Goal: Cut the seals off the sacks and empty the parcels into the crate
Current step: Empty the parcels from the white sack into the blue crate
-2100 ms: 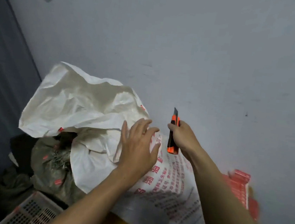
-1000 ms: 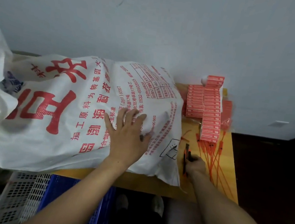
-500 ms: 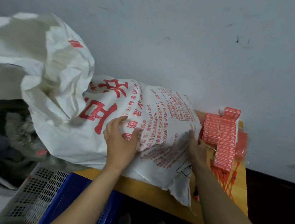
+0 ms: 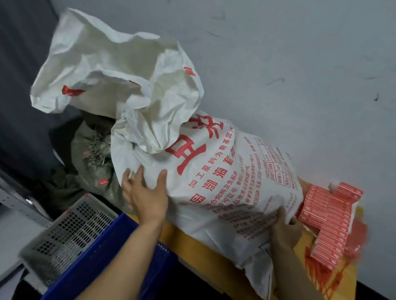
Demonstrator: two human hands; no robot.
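A full white woven sack (image 4: 213, 176) with red print lies on its side on the yellow table (image 4: 207, 252), its open crumpled mouth pointing up and left. My left hand (image 4: 145, 193) presses flat against the sack's left side near the mouth, fingers spread. My right hand (image 4: 284, 231) grips the fabric at the sack's lower right end. A blue crate (image 4: 105, 257) stands below the table's left edge, under my left forearm. The cutter is not in sight.
Stacks of red seal tags (image 4: 327, 219) and loose red ties (image 4: 321, 275) lie on the table's right end. A grey perforated crate (image 4: 69, 231) sits beside the blue one. A dark green sack (image 4: 92, 160) rests behind, against a dark curtain. A grey wall backs the table.
My right hand set the orange cutter down on the table and took hold of the sack's bottom end. My left hand slid left toward the sack's mouth.
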